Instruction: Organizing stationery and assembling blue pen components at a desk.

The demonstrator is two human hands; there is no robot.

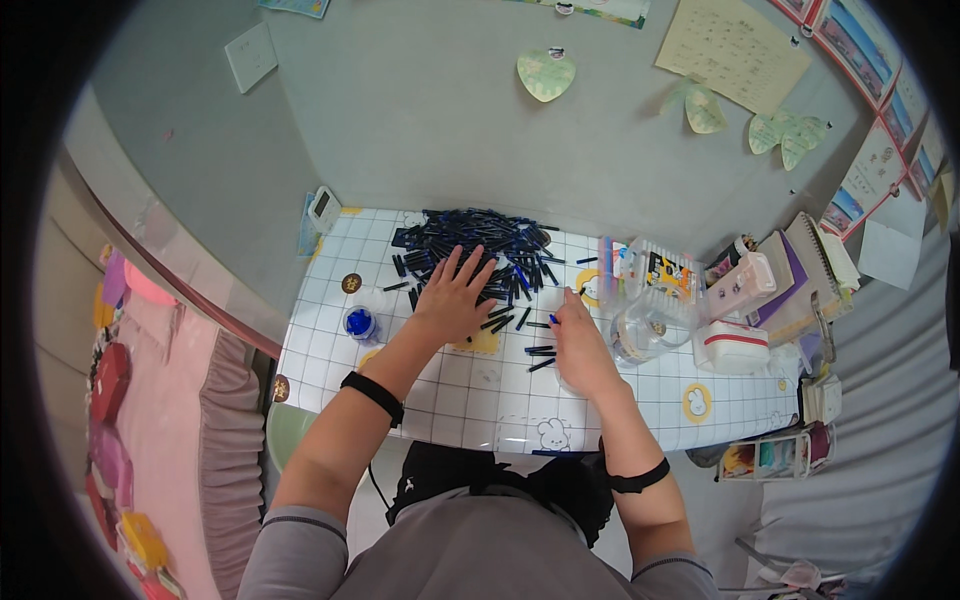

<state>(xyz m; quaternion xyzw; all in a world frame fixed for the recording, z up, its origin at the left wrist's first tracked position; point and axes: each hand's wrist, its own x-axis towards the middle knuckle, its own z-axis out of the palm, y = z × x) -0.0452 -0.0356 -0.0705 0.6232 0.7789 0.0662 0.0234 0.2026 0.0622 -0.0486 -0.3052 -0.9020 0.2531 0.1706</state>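
Grey T-shirt [480, 550], black forearm bands [375, 396]

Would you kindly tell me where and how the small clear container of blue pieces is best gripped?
Grip the small clear container probably around its side wall, coming from the left: it looks round and upright, blue pieces show inside it, and the left hand and black pen-like sticks lie to its right.
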